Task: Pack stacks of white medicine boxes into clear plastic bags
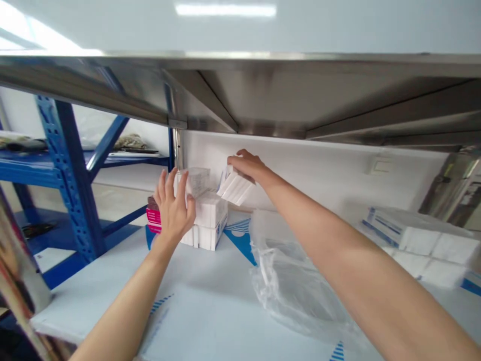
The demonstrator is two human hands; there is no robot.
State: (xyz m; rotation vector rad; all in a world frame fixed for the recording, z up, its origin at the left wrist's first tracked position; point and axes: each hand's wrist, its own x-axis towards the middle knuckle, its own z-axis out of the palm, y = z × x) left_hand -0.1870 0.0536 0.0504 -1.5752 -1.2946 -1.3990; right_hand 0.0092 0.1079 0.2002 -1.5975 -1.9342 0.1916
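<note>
Shelf (210, 321) in part filled: two stacks made, one pack (236, 188) not set down.

Pink box (153, 217) at left, print too blurred to read; left hand (173, 210) has fingers spread before stacked white boxes (208, 210), contact unclear. Right hand (246, 164) pinches the pack, raised just right of that stack. Clear bag (289, 281) lies slack mid-shelf. Right boxes (424, 243) sit stacked, blue-marked. No brand or word legible.
</note>
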